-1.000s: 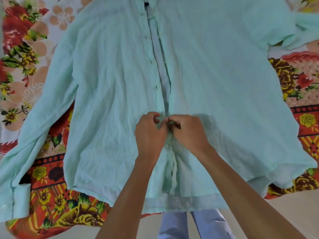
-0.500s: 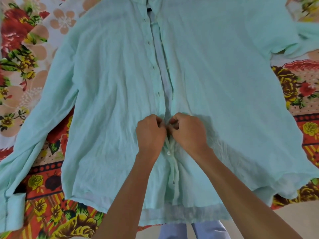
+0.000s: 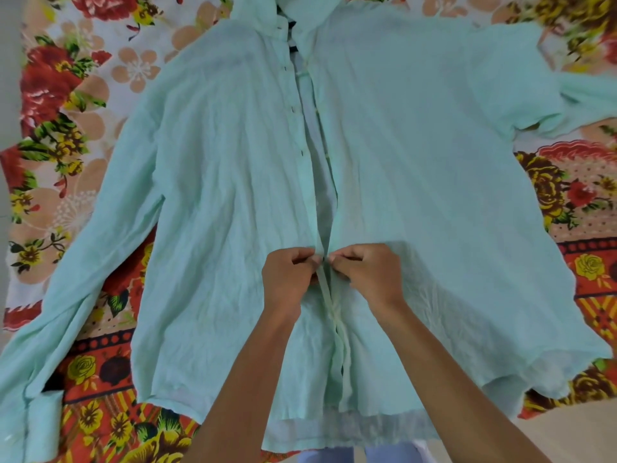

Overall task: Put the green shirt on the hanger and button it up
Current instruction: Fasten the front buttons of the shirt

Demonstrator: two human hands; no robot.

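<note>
green shirt (image 3: 217, 228) lies flat, front up, on floral bedsheet (image 3: 60, 105). left hand (image 3: 288, 279) and right hand (image 3: 369, 275) each pinch a placket edge at mid-front. pale floor (image 3: 567, 426) at lower right.

The floral bedsheet (image 3: 70, 105) under my work covers the bed from the far left to the far right, red roses and peach blossoms on white at the far side, yellow roses on orange-red bands nearer me. The green shirt (image 3: 217, 228) lies spread flat on it, front up, collar far, hem near, sleeves reaching out to the left and right.
</note>
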